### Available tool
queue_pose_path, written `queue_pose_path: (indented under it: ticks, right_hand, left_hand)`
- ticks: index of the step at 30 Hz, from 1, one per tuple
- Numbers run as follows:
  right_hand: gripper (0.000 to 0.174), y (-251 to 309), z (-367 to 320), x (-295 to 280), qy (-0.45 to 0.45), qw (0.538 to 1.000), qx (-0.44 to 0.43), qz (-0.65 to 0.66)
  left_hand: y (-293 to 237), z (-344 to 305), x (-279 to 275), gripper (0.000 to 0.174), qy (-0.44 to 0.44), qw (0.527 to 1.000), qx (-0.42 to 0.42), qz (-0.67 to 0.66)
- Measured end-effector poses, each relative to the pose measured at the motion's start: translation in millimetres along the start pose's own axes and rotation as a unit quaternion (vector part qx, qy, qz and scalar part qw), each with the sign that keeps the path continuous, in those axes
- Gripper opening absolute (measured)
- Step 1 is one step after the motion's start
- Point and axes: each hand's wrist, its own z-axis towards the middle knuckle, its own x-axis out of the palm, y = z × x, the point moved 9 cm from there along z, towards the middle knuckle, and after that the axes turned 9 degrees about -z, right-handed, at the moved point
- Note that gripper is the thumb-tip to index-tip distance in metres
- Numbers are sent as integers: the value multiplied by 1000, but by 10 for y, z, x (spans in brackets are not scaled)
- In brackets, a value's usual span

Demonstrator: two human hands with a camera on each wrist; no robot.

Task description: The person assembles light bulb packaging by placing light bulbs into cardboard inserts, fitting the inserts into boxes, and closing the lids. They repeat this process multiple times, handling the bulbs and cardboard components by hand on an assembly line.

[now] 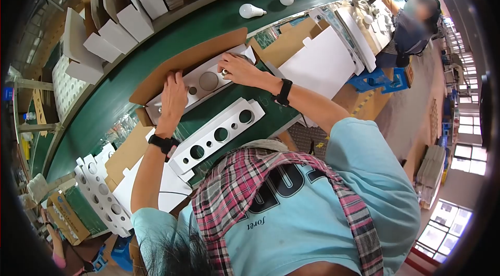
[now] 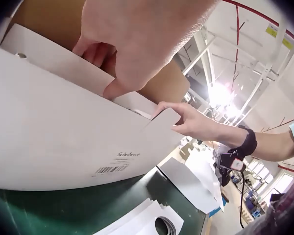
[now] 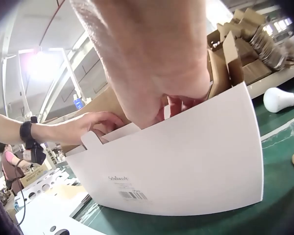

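A long cardboard box (image 1: 172,65), white outside and brown inside, lies on the green bench with its flap up. Inside it sits a white cardboard insert (image 1: 194,81) with round holes. My left hand (image 1: 174,97) reaches in near the left end; in the left wrist view its thumb (image 2: 118,89) and bent fingers (image 2: 95,51) lie on either side of the insert's white strip. Toward the other end my right hand (image 1: 240,71) grips the insert with bent fingers, their tips hidden behind the box's printed front wall (image 3: 186,166) in the right wrist view.
Folded white inserts (image 1: 221,134) with holes lie between the box and my body. More holed inserts (image 1: 99,192) lie at left, flat white boxes (image 1: 317,62) at right. Light bulbs (image 1: 251,11) rest beyond the box. Open cartons (image 1: 112,36) line the far shelf. Another person (image 1: 416,28) is at right.
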Motion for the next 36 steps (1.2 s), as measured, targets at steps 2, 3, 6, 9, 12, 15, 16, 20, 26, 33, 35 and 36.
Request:
queue_pose_path:
  ticks: [2, 3, 6, 9, 12, 15, 16, 20, 26, 33, 35, 36]
  right_hand:
    - [20, -14, -2, 14, -8, 1000, 1, -2]
    - [20, -17, 3, 21, -11, 1000, 1, -3]
    - [20, -31, 6, 39, -5, 1000, 2, 4]
    - [20, -34, -14, 20, -14, 1000, 8, 0]
    - [19, -38, -11, 28, -16, 1000, 12, -11]
    - [19, -60, -13, 41, 3, 999, 30, 24]
    - [20, -61, -13, 50, 2, 999, 27, 25]
    - [26, -35, -17, 47, 0, 1000, 18, 19]
    - [40, -5, -18, 34, -21, 1000, 6, -20]
    - [42, 135, -75, -206, -43, 987, -38, -151]
    - [36, 89, -123, -358, -27, 974, -13, -226]
    - [33, 20, -145, -419, -18, 964, -4, -265]
  left_hand:
    - [6, 64, 26, 48, 45, 999, 7, -1]
    - [-10, 107, 27, 47, 68, 998, 10, -2]
    - [45, 232, 145, 40, 175, 982, -56, 32]
    - [103, 318, 186, 33, 160, 986, -53, 11]
    - [288, 328, 246, 31, 137, 988, -48, -44]
    - [347, 337, 230, 34, 135, 985, -60, -94]
    - [344, 346, 246, 35, 168, 977, -71, -108]
    - [247, 415, 181, 36, 281, 939, -109, -163]
    - [355, 337, 406, 38, 178, 973, 49, -138]
    - [-523, 73, -144, 35, 27, 995, 99, 13]
    - [-321, -133, 63, 35, 68, 995, 62, -34]
    - [-256, -179, 120, 35, 85, 994, 42, -58]
